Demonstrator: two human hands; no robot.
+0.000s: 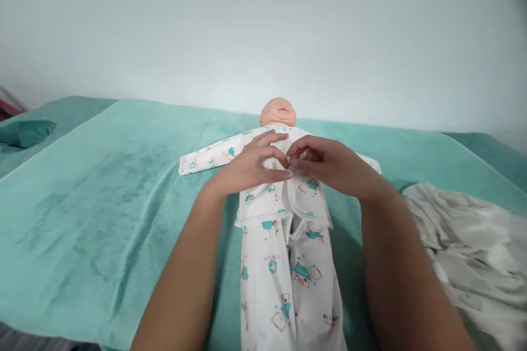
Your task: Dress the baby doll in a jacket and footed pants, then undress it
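A baby doll [278, 111] lies on its back, dressed in a white printed baby shirt [263, 197] and matching baby pants [267, 263]. The shirt's sleeves stretch out to both sides. My left hand [259, 162] rests over the chest, its thumb and index finger closing on the shirt's front edge while the other fingers extend above. Right beside it, my right hand [321, 162] pinches the same front opening, fingers curled. The fingertips of both hands almost meet; what exactly lies between them is hidden. Below the hands, the shirt's lower front hangs slightly apart.
A teal plush cover [123, 186] spreads beneath the doll, with a fold running down its left part. Crumpled whitish cloth [473, 247] lies at the right. A pale wall [263, 27] rises behind the doll's head. Something red [7, 109] shows at the far left edge.
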